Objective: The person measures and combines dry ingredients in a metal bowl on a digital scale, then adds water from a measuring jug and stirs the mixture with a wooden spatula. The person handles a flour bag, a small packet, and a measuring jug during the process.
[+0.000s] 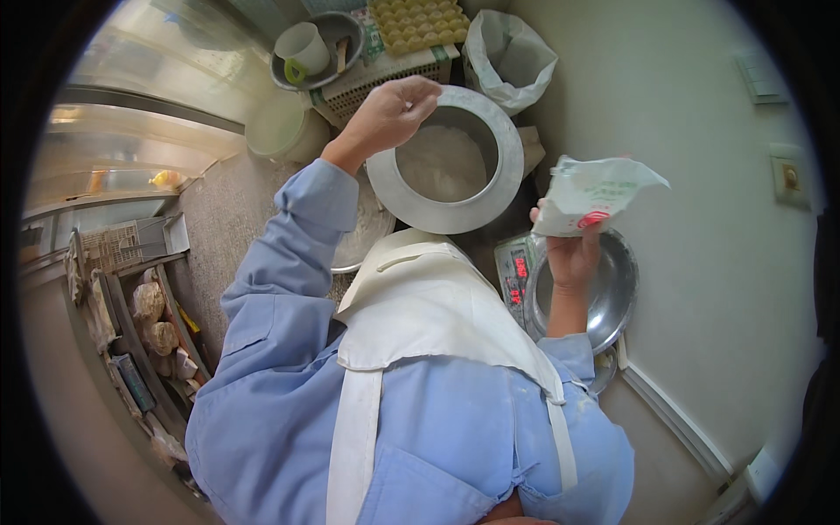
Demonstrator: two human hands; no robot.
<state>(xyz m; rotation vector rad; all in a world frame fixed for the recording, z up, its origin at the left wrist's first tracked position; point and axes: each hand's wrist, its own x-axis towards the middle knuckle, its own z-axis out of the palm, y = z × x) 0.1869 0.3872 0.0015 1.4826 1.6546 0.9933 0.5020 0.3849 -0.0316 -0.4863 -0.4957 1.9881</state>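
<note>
My right hand [573,262] holds up a small white bag [608,194] with red and green print, gripped near its lower edge. Below that hand, a shiny steel bowl [623,293] rests at a digital scale [510,262] with lit red digits. At the upper middle stands a large round metal vessel [446,217] with a broad flat rim and pale powder [440,164] inside. My left hand [398,112] is over the rim's far left part, its fingers pinched together. Whether it touches the rim or holds something tiny, I cannot tell.
Behind the vessel, a crate [376,87] carries a yellow egg tray [418,24] and a grey basin [337,31] with a white green-handled jug [302,48]. A lined bin [525,83] stands near the right wall. Pale bucket [284,131] and cluttered shelves [144,341] lie left.
</note>
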